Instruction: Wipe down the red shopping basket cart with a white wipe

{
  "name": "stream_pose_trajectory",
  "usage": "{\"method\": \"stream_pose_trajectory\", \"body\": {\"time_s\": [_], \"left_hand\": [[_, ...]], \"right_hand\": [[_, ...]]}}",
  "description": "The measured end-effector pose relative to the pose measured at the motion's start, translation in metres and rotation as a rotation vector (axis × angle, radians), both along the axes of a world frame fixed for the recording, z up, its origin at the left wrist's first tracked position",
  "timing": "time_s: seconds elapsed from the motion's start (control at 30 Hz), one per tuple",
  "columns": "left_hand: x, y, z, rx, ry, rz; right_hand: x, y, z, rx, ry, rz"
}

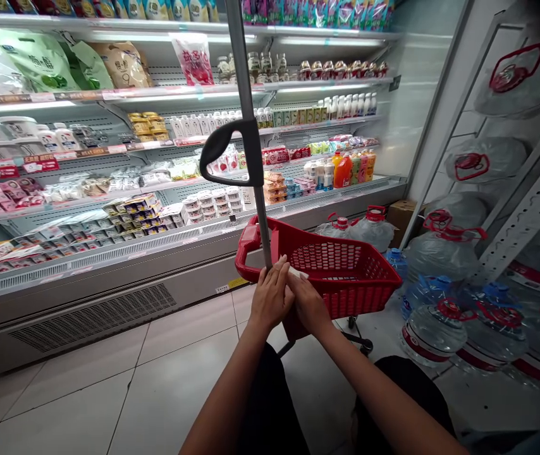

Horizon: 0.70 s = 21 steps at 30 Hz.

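A red shopping basket cart (362, 295) stands in front of me, with a grey metal pole (246, 82) rising at its near left corner. A black loop handle (232, 155) is fixed partway up the pole. My left hand (272, 296) lies at that corner beside the foot of the pole, its fingers stretched out. Right beside it, my right hand (312, 302) is closed over the near rim. A small white piece, like a folded cloth or tissue (297, 273), sticks out from under the right fingers. The hands touch or nearly touch each other.
A refrigerated display shelf (194, 243) with dairy cups, bottles and bags runs along the left and back. Large water bottles (434, 335) stand on the floor at the right, others on a white rack (528, 196). Light tiles (179, 379) cover the floor.
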State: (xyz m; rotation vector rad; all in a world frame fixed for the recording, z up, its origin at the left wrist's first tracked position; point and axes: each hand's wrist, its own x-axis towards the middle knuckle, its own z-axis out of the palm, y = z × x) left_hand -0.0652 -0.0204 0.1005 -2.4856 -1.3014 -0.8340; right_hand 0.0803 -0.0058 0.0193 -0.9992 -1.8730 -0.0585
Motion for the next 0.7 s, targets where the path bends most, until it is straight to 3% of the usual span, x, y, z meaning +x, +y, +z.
{"method": "stream_pose_trajectory", "body": {"time_s": [0.07, 0.27, 0.37, 0.47, 0.63, 0.7], "left_hand": [[0.000, 0.002, -0.003, 0.027, 0.012, 0.030], [-0.009, 0.009, -0.018, 0.094, 0.141, 0.079], [-0.011, 0.010, -0.025, 0.097, 0.175, 0.130], [-0.003, 0.010, -0.032, 0.087, 0.192, 0.168], [0.020, 0.010, -0.050, 0.068, 0.243, 0.121], [0.021, 0.012, -0.055, 0.069, 0.239, 0.117]], "right_hand": [[0.036, 0.000, -0.013, -0.015, -0.050, -0.058], [0.185, -0.007, -0.063, -0.107, -0.174, -0.339], [0.223, -0.008, -0.075, -0.117, -0.193, -0.453], [0.197, -0.005, -0.071, -0.092, -0.156, -0.492], [0.059, 0.004, -0.038, -0.022, -0.133, -0.220], [0.023, 0.005, -0.028, 0.005, -0.092, -0.181]]}}
